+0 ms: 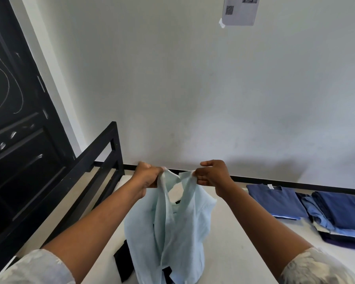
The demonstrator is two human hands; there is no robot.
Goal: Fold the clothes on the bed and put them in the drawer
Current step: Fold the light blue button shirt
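- Head view, the only one I have: both arms reach out over the bed (244, 253), sleeves at the bottom corners.
- Left hand (147, 174) is clenched on one shoulder of a pale blue top (172, 232); right hand (212, 174) pinches the other shoulder between thumb and curled fingers.
- The top hangs from those two grips with the neck opening slack between them. Its lower part bunches on the mattress, so it is only partly lifted.
- My read: holding it by the shoulders lets the weight pull it straight, so it can be laid flat for folding (folding proper not begun on this piece).
- A dark garment (122, 263) lies under and beside the hem, touching it; it looks unfolded.
- To my right, well apart, are a folded navy shirt (277, 201) and a stack of folded clothes (340, 214), probably parked there to go to the drawer in one trip.
- No drawer in sight, so none of the put-away can be judged.
- A black bed frame (94, 160) stands at left and a black door (19, 140) behind it; a paper sheet (240, 11) is on the wall.
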